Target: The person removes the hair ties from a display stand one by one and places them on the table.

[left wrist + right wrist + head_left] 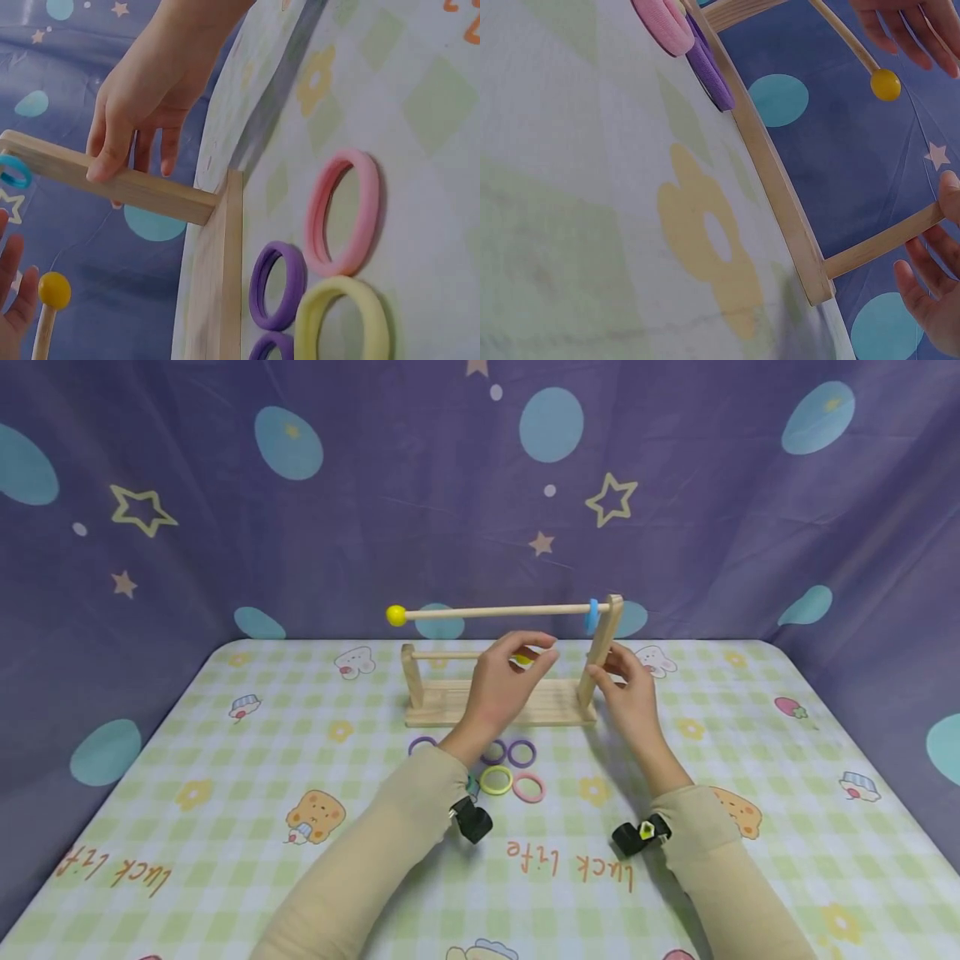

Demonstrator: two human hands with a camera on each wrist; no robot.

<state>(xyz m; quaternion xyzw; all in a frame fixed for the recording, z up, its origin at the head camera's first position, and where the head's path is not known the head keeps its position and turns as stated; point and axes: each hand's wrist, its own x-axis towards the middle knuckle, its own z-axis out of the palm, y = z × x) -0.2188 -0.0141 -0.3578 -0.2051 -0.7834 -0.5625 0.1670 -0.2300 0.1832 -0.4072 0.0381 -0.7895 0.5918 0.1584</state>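
A wooden rack point(517, 717) stands on the table, with a tall post at its right end and a short one at its left. A blue hair tie point(592, 617) hangs on the upper rod point(495, 612), close to the tall post point(157, 191). My right hand point(633, 693) grips that post partway up, thumb on the near side. In front of the lower rod, my left hand point(504, 683) hovers with loosely bent fingers and holds nothing. Its fingers partly hide the lower rod's yellow ball end point(55, 290).
Before the rack lie several hair ties: purple point(522, 753), yellow point(496, 780) and pink point(528, 788). A green one point(472, 786) is mostly behind my left forearm. A yellow ball point(396, 616) caps the upper rod's free left end. A purple patterned curtain point(420, 510) hangs behind.
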